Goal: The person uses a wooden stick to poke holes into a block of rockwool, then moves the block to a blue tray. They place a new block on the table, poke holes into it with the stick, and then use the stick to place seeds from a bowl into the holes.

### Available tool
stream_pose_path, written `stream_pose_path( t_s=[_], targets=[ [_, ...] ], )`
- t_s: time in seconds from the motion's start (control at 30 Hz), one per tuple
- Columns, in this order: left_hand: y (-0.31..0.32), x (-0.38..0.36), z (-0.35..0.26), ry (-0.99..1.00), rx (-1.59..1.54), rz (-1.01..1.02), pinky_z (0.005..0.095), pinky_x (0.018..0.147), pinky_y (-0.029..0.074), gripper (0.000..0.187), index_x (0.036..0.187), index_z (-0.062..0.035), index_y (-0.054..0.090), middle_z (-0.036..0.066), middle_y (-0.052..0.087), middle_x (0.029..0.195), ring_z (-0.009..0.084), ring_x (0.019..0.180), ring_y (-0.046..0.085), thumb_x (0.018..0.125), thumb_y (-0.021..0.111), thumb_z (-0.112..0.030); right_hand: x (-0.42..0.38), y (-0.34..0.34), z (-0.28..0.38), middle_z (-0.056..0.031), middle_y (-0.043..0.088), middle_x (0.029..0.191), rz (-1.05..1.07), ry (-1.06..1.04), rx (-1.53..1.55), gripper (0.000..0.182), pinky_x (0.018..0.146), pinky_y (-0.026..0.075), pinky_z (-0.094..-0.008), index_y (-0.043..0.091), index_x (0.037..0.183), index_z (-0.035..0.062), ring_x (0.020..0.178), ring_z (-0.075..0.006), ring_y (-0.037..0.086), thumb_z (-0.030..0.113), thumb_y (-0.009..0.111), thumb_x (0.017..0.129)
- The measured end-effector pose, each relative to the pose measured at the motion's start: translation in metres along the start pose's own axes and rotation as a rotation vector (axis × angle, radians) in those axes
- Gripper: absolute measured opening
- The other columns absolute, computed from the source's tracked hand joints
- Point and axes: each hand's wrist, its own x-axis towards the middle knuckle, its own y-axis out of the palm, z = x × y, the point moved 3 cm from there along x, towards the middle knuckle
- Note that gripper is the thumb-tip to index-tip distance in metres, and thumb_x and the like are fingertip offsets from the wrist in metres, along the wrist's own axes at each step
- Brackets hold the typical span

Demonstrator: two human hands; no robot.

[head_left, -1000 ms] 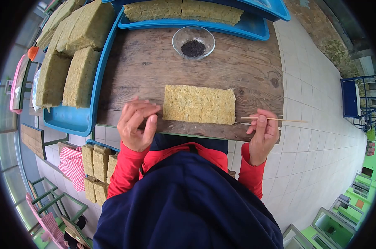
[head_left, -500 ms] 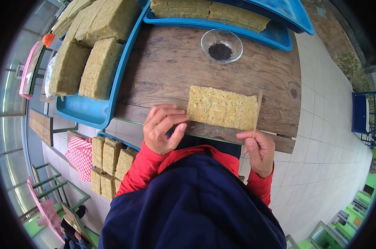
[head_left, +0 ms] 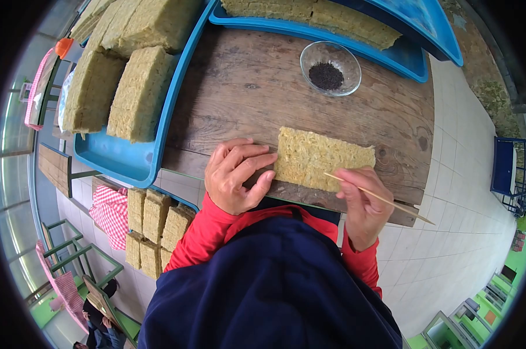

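A yellowish, fibrous rockwool slab (head_left: 318, 156) lies flat near the front edge of the wooden table. My left hand (head_left: 238, 174) rests at its left end, fingers apart and fingertips right at the slab's edge. Between the thumb and fingers of my right hand (head_left: 365, 203) is a thin wooden skewer (head_left: 399, 206). One tip of the skewer points left over the slab's lower part; the long end sticks out to the right. Farther back stands a glass bowl (head_left: 351, 61) with small black seeds (head_left: 326, 76) in it.
A blue tray (head_left: 115, 156) with thick rockwool blocks (head_left: 136, 93) is at the left. Another blue tray (head_left: 417, 71) with slabs lies at the back, with a further tray (head_left: 443, 35) overlapping it. More cut blocks (head_left: 156, 218) sit low at left.
The skewer has swung from upright beside the slab's right end to lying over the slab, pointing left. My right hand has moved onto the slab's right part. The whole view has shifted slightly.
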Motion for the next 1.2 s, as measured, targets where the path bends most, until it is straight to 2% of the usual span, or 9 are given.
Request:
stream_pose_path(
  t_s=[0.07,0.37,0.9,1.07,1.2],
  targets=[
    [0.001,-0.001,0.000,0.005,0.023,0.005,0.0358,0.080,0.052,0.022,0.091,-0.0142,0.075,0.001,0.069,0.095,0.0257,0.094,0.063,0.069,0.075,-0.018,0.012,0.015,0.005,-0.0083,0.070,0.083,0.037,-0.078,-0.086,0.021,0.065,0.048,-0.0287,0.072,0.097,0.0035,0.072,-0.0194,0.063,-0.005,0.072,0.078],
    [0.002,-0.002,-0.001,0.052,0.109,0.010,0.0336,0.077,0.053,0.025,0.092,-0.0169,0.075,-0.002,0.069,0.093,0.0218,0.094,0.062,0.068,0.075,-0.021,0.036,0.052,0.006,-0.0070,0.069,0.082,0.087,-0.100,-0.203,0.012,0.061,0.046,-0.0291,0.072,0.096,0.0040,0.069,-0.0198,0.059,0.003,0.070,0.083],
    [0.003,-0.002,-0.002,0.053,0.092,0.013,0.0308,0.077,0.053,0.026,0.093,-0.0173,0.075,-0.003,0.069,0.092,0.0209,0.092,0.063,0.067,0.075,-0.021,0.038,0.055,0.002,-0.0066,0.068,0.081,0.129,-0.140,-0.264,0.014,0.060,0.046,-0.0289,0.072,0.097,0.0048,0.069,-0.0195,0.058,0.002,0.070,0.083],
    [0.004,-0.002,-0.001,0.067,0.099,0.012,0.0306,0.077,0.053,0.025,0.092,-0.0168,0.075,-0.002,0.069,0.091,0.0210,0.090,0.063,0.067,0.075,-0.020,0.030,0.029,0.000,-0.0087,0.067,0.086,-0.049,0.095,0.048,0.010,0.058,0.047,-0.0225,0.070,0.098,0.0001,0.067,-0.0107,0.057,0.000,0.064,0.090],
    [0.004,-0.003,-0.001,0.084,0.104,0.001,0.0307,0.077,0.053,0.024,0.092,-0.0162,0.075,-0.002,0.069,0.092,0.0214,0.090,0.063,0.068,0.074,-0.021,0.019,-0.004,-0.008,-0.0109,0.067,0.088,-0.139,0.033,0.079,0.013,0.057,0.047,-0.0206,0.064,0.104,-0.0043,0.063,-0.0091,0.056,0.003,0.058,0.095]
  ],
)
